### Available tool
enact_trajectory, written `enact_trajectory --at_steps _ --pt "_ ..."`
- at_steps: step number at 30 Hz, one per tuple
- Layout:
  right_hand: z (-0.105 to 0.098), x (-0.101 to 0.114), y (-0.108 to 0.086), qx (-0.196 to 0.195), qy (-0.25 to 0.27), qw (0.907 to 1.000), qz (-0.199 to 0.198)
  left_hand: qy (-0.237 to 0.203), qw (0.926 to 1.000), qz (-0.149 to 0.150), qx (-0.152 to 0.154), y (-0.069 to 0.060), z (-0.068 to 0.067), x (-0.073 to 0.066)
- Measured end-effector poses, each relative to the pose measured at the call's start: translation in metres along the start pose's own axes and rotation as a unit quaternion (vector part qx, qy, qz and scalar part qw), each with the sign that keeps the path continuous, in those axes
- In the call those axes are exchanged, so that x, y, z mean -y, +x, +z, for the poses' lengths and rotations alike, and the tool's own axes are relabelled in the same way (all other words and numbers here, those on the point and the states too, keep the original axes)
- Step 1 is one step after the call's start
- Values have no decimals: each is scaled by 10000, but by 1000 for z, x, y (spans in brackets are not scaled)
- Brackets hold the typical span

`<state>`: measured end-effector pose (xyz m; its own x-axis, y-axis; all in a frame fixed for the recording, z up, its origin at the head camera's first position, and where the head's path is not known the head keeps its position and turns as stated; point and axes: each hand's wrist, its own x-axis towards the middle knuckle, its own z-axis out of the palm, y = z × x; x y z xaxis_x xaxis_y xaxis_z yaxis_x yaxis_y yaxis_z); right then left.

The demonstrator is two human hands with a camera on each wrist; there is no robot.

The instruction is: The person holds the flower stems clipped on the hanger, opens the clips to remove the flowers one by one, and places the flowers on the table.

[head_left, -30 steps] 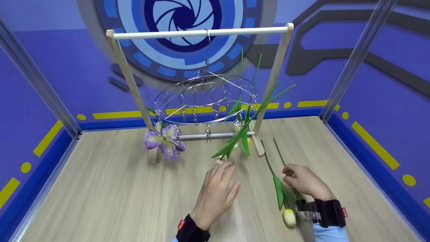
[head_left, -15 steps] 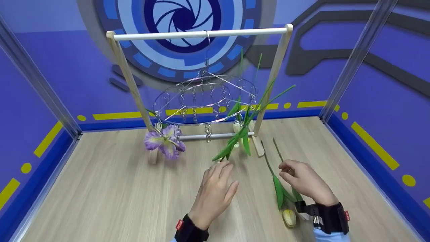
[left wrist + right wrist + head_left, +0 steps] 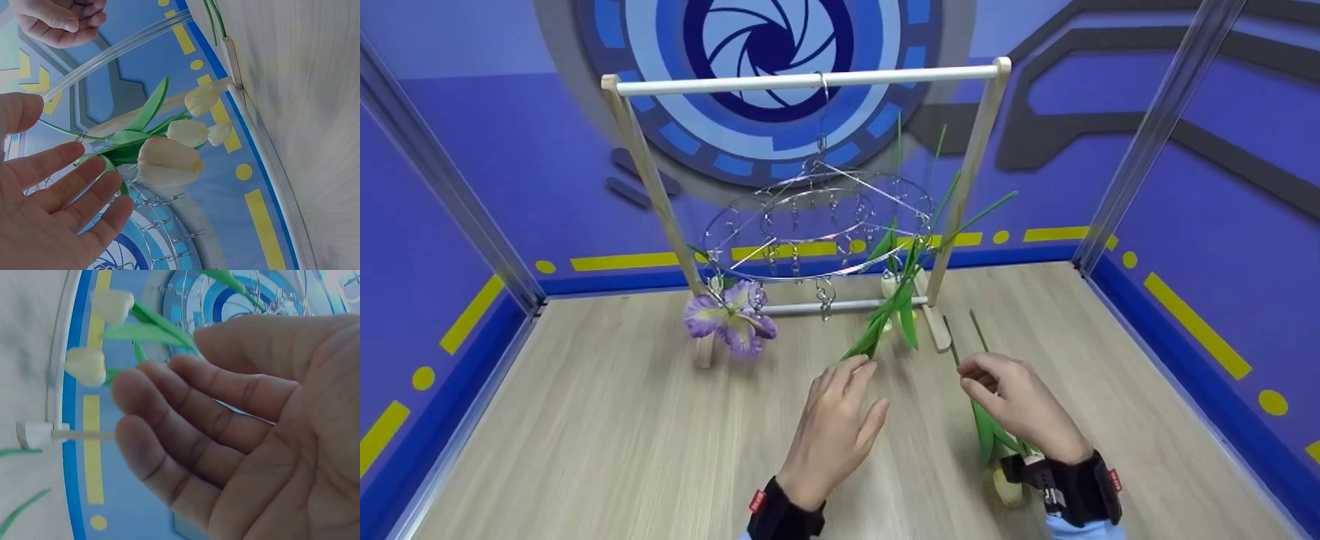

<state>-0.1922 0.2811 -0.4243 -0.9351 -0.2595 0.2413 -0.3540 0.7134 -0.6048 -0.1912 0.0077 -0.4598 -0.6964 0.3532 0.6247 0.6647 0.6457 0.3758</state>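
A wood-grain table [image 3: 607,427] bears 1 rack [image 3: 720,84] and 2 tulips [image 3: 984,433].

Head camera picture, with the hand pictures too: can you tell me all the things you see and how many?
Rack: 1, pale wood with white bars, standing on the table
Hanger: 1, silver, hooked on the rack's top bar
Purple flower: 1, purple and yellow, hanger's left side
Hanging tulips: 4, pale, one pinkish, hanger's right side
Loose tulips: 2 stems, green, one yellowish bloom showing, on the table
Table: 1, light brown, underneath
Walls: 3, blue-purple, back and sides
Posts: 2, grey, back corners
Wrist straps: 2, black, red tags, on the wrists
Left grip: 1, bare hand, near the hanging tulips
Right grip: 1, bare hand, over the loose tulips
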Motion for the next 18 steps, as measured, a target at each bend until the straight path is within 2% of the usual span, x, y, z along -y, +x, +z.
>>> enact_trajectory --at_steps 6,12,18 --pt "10 8 4 -171 56 9995 -251 -130 9997 -142 -157 4 -4 1" --pt "17 16 10 -235 69 9992 -305 -124 9993 -125 -335 7 -7 -1" --pt "19 25 14 -289 66 9989 -355 -137 9992 -227 -309 13 -10 -7"
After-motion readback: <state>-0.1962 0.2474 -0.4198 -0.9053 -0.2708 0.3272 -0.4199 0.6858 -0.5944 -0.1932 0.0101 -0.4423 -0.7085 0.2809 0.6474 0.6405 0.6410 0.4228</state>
